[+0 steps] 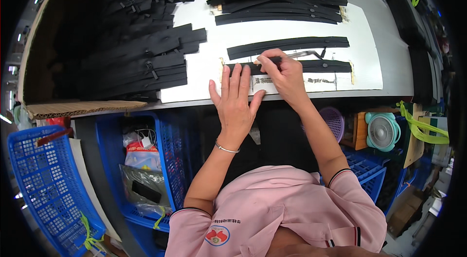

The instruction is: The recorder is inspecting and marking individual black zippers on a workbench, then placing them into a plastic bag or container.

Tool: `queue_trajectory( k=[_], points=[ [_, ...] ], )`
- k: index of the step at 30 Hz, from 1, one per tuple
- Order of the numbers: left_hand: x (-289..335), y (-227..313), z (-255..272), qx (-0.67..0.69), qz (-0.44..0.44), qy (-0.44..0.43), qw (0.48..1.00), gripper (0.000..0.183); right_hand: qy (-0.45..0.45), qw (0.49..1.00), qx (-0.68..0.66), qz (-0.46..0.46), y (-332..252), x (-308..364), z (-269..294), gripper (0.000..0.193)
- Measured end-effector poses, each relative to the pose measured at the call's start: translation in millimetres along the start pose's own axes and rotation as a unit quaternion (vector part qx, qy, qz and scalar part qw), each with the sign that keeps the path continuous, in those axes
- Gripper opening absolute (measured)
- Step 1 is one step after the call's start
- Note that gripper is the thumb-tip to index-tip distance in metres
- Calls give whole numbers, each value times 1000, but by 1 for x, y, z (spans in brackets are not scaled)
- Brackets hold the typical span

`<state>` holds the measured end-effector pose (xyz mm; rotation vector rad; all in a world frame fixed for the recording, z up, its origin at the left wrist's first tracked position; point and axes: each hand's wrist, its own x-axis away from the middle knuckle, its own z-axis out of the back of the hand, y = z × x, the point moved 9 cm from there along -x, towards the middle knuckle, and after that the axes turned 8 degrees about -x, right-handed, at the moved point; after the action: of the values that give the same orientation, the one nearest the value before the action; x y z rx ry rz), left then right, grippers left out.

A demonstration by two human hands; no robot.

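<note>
Large heaps of black zipper strips (141, 57) fill the tabletop (389, 48) at left and rear, while one strip (321, 66) lies at the near edge, left hand (237, 99) flat with fingers spread, right hand (284, 73) pinching a pen-like tool on it; work looks midway.

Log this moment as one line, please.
left hand: flat on strip | right hand: pressing tool on strip | second strip: beyond | pile: left
</note>
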<state>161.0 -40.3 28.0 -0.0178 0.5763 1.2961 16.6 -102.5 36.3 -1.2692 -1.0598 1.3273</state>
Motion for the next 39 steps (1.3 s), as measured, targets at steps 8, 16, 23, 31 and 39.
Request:
queue_trajectory(
  k=[8,16,23,31,39],
  points=[
    [0,-3,1,12,7,-2,1000,69,-32,991,126,33,10,-1,-13,19],
    [1,-4,-1,22,10,-8,1000,67,-9,990,130,55,-2,-1,-16,20],
    [-1,-4,0,26,11,-28,999,68,-58,991,104,61,0,4,-14,19],
    [-3,-4,-1,37,16,-39,998,68,-76,987,129,62,-4,4,-18,17],
    [-2,-5,-1,25,19,-58,998,69,41,997,58,40,-14,11,30,14]
  ],
)
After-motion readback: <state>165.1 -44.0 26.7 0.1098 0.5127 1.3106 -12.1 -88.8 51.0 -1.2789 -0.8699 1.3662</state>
